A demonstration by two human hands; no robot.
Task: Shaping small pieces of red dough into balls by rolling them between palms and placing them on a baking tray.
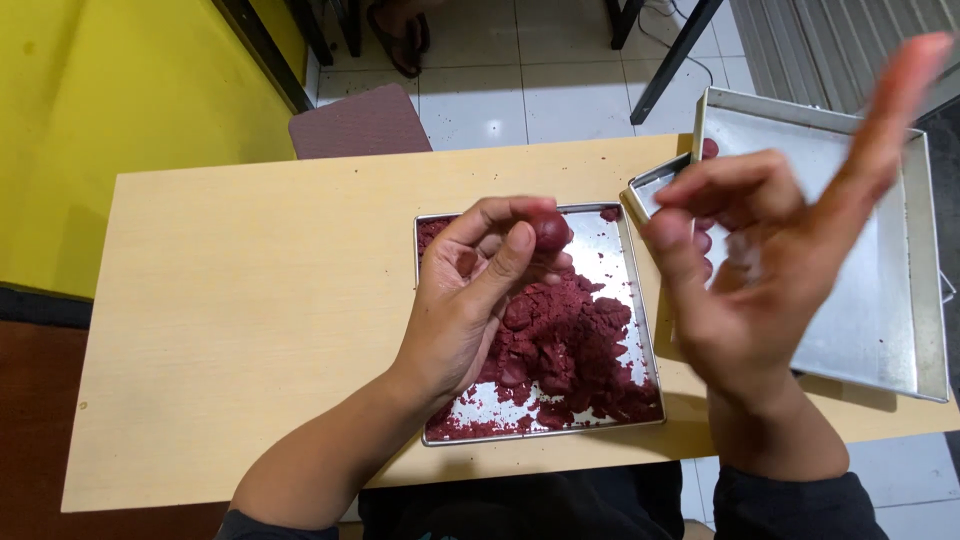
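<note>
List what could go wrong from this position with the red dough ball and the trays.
1. The dough ball sits only at the left hand fingertips, so it might slip back into the crumbly dough tray.
2. The large tray overhangs the table edge; a bump from the right hand could tip it.

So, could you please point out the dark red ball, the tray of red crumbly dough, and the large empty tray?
dark red ball [551, 230], head view, its rounded front.
tray of red crumbly dough [540, 434], head view, its near rim.
large empty tray [860, 330], head view, its bare floor.
</note>
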